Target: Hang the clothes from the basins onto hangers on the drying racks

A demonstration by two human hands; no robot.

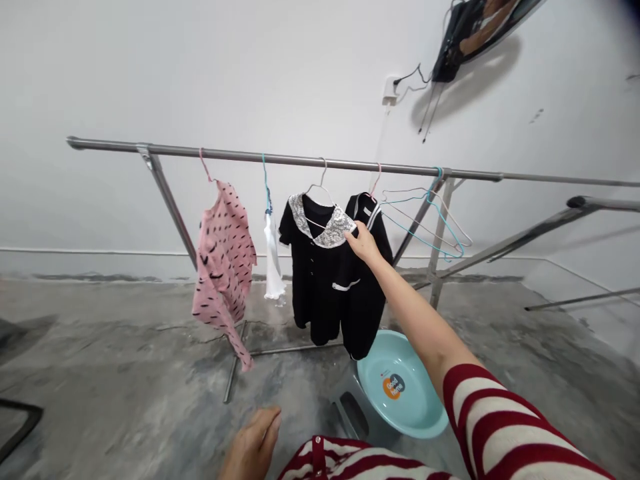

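A black garment with a white lace collar [330, 233] hangs from a white hanger [323, 190] on the metal rail. My right hand [363, 243] reaches out and pinches the collar's right corner between thumb and fingers. Just to the right, partly behind that hand, is another black garment with white trim [367, 300] on a pink hanger. Low in front of my body, my left hand [255, 440] is loosely closed, away from the clothes, with no item visible in it.
The drying rack's rail [290, 159] also carries a pink spotted top [225, 257], a white garment [273, 260] and bare hangers [440, 213]. A light blue basin [420, 413] rests below on a grey stool [347, 407]. Rack legs [173, 207] slant to the floor.
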